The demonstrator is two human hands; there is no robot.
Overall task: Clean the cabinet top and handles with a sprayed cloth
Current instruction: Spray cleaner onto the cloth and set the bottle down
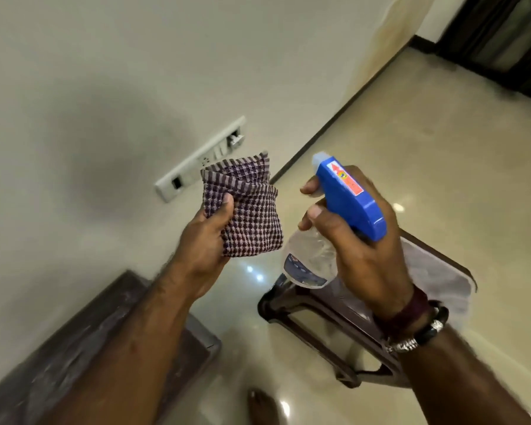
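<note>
Open glossy floor (442, 179) spreads right of the wall. A dark cabinet top (74, 348) runs along the wall at lower left; a brown stool (334, 317) stands beside it. The right hand (359, 240) grips a clear spray bottle (307, 262), contents unclear, fingers on the trigger. The left hand (206, 240) pinches a folded checked cloth (249, 207) just beside the nozzle.

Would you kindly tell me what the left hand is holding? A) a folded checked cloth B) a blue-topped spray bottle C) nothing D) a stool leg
A: the left hand grips the folded checked cloth, while the right hand holds the spray bottle.
</note>
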